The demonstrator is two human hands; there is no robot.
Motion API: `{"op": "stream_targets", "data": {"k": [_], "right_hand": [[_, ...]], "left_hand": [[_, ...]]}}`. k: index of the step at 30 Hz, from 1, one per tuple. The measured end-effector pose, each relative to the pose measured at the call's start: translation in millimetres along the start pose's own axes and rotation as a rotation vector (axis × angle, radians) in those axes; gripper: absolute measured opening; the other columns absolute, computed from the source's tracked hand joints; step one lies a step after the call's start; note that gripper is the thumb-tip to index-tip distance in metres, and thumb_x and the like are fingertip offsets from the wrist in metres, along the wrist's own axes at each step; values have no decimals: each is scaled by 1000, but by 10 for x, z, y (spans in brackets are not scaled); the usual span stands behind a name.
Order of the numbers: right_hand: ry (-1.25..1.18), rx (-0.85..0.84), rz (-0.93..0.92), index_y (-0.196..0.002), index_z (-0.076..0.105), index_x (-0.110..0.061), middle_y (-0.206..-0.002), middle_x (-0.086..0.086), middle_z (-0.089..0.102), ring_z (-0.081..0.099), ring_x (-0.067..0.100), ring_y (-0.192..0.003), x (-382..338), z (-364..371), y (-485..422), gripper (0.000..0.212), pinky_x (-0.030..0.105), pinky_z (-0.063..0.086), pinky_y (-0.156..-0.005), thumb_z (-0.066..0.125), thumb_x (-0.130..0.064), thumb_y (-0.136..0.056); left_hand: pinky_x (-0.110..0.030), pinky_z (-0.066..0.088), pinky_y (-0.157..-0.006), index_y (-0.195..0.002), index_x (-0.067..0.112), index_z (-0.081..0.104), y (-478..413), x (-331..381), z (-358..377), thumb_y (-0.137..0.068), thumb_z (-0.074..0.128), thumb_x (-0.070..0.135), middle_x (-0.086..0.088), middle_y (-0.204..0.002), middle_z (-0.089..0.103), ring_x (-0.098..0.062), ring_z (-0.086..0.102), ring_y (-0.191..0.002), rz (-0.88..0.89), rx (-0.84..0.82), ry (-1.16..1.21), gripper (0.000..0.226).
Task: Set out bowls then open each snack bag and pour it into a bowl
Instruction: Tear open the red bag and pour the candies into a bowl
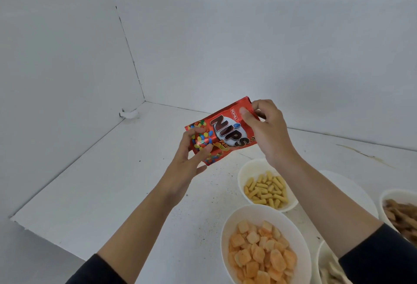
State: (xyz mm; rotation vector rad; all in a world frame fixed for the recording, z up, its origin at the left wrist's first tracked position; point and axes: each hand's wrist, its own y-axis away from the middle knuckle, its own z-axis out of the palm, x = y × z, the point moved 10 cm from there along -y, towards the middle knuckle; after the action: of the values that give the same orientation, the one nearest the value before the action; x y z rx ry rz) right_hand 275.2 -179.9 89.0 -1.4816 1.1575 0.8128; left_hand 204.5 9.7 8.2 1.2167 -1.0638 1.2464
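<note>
A red Nips candy bag is held tilted in the air above the white table. My left hand grips its lower left end, thumb on the front. My right hand pinches the bag's top right corner. Below stand white bowls: one with yellow stick snacks, one with orange square puffs, one with brown snacks at the right edge, and another partly hidden under my right sleeve.
White walls close the table at the back and left, meeting in a corner. A small white lump lies by the left wall. Crumbs speckle the table near the bowls.
</note>
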Motion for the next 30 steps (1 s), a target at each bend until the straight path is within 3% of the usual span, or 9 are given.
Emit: {"op": "stream_targets", "data": {"k": [3, 7, 11, 13, 16, 20, 26, 30], "right_hand": [[-19, 33, 28, -92, 60, -16, -108, 0, 65, 66, 16, -107, 21, -266, 1, 17, 39, 63, -78, 67, -31, -96], [-27, 99, -10, -90, 62, -18, -96, -7, 71, 67, 10, -104, -24, -736, 54, 14, 35, 61, -77, 74, -25, -90], [-129, 33, 8, -115, 55, -25, -90, 0, 74, 73, 13, -95, 16, -1071, 163, 30, 39, 64, -66, 73, -21, -92], [-131, -48, 2, -120, 54, -27, -90, 4, 74, 73, 16, -96, 25, -1210, 218, 32, 43, 64, -69, 71, -18, -94], [-85, -117, 21, -113, 64, -23, -94, 2, 75, 72, 16, -96, 115, -1438, 275, 22, 47, 63, -76, 71, -17, -94], [-24, -124, 36, -107, 66, -23, -90, -2, 75, 71, 15, -101, 257, -1690, 294, 20, 41, 63, -78, 75, -17, -90], [-15, -166, 60, -102, 66, -20, -81, -5, 73, 72, 11, -95, 556, -1831, 336, 20, 36, 62, -78, 77, -12, -88], [-38, -194, 105, -99, 64, -22, -83, 5, 73, 71, 15, -97, 843, -1874, 407, 19, 37, 61, -82, 77, -13, -88]], "left_hand": [[-39, 60, -93, -124, 43, 53, -56, 49, 256, -97, 63, 32, 10, -136, 55, -22, 65, -119, 21, -11, 56, 31], [-44, 61, -93, -120, 34, 58, -102, 37, 582, -98, 65, 22, 4, -133, 60, -25, 68, -115, -3, -15, 136, 26], [-45, 60, -92, -119, 29, 60, -119, 81, 869, -98, 64, 16, 4, -128, 66, -24, 70, -114, 6, -34, 130, 25], [-45, 61, -91, -116, 28, 62, -134, 112, 1007, -99, 63, 13, 6, -124, 67, -23, 69, -113, 8, -35, 102, 23], [-45, 62, -89, -113, 25, 62, -149, 178, 1206, -99, 60, 7, 7, -123, 67, -22, 71, -110, 30, -51, 19, 22], [-35, 63, -81, -107, 29, 65, -122, 266, 1411, -98, 60, 4, 5, -126, 63, -23, 70, -109, 70, -38, -84, 27], [-31, 62, -76, -107, 30, 65, -77, 199, 1608, -96, 61, 2, 5, -123, 64, -23, 69, -107, 58, -4, -161, 30], [-23, 59, -67, -107, 31, 63, -22, 107, 1722, -97, 61, 2, 7, -117, 64, -18, 69, -100, 60, 11, -222, 31]]}}
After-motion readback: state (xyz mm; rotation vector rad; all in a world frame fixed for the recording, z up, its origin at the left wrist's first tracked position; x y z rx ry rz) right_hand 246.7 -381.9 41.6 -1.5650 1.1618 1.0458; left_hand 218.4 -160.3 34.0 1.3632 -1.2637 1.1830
